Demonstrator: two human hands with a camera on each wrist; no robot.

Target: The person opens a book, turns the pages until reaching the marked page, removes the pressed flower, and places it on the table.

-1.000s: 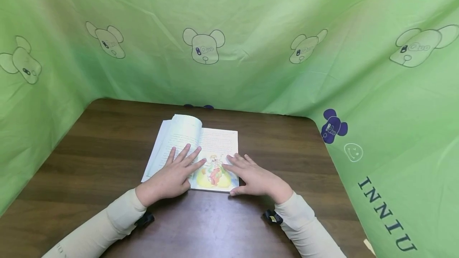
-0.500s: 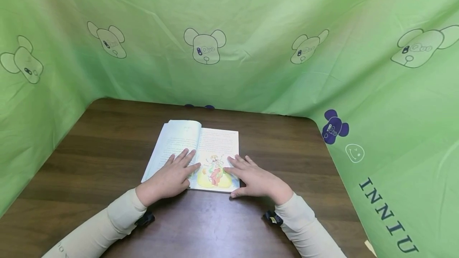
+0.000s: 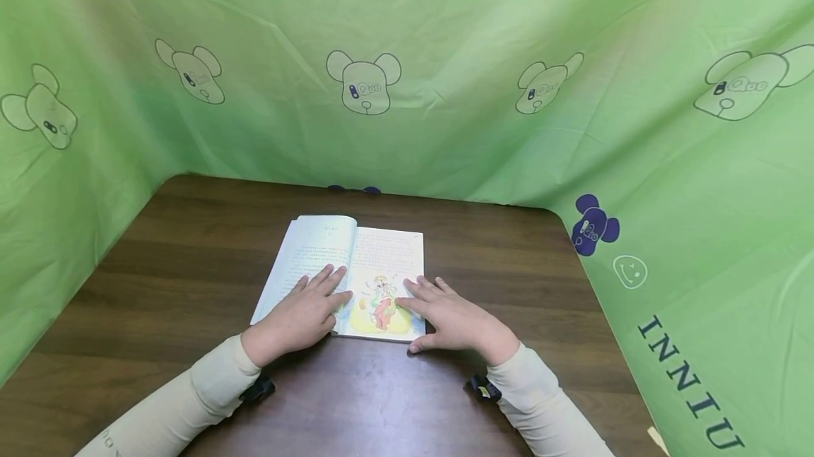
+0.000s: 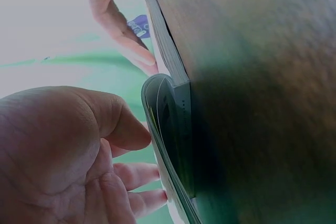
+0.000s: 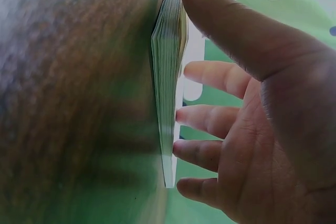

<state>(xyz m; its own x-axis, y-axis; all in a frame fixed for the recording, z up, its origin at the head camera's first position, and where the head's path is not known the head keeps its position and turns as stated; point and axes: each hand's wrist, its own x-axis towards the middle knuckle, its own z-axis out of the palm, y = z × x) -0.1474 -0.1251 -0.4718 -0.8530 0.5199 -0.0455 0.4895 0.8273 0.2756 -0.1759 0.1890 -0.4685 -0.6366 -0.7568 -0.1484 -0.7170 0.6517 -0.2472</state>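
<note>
An open book (image 3: 388,248) lies on the brown table, with printed text and a coloured picture on its right page. My left hand (image 3: 299,319) rests on the left page near the spine, fingers spread. In the left wrist view, the left-hand pages (image 4: 168,182) bow up from the spine, and that hand's fingertips touch them. My right hand (image 3: 454,319) lies at the lower right corner, its fingertips on the right page and its thumb by the near edge. The right wrist view shows the page block's edge (image 5: 169,87) beside the straight fingers of this hand.
The wooden table (image 3: 509,252) extends around the book. A green curtain (image 3: 445,146) printed with bear heads hangs along the back and both sides. A black wrist strap (image 3: 257,388) sits under the left sleeve, another strap (image 3: 485,386) under the right.
The left-hand pages have come down flatter, their raised top edge sinking. My left hand's fingers have drawn slightly back and left, off the right page. The right hand has hardly moved.
</note>
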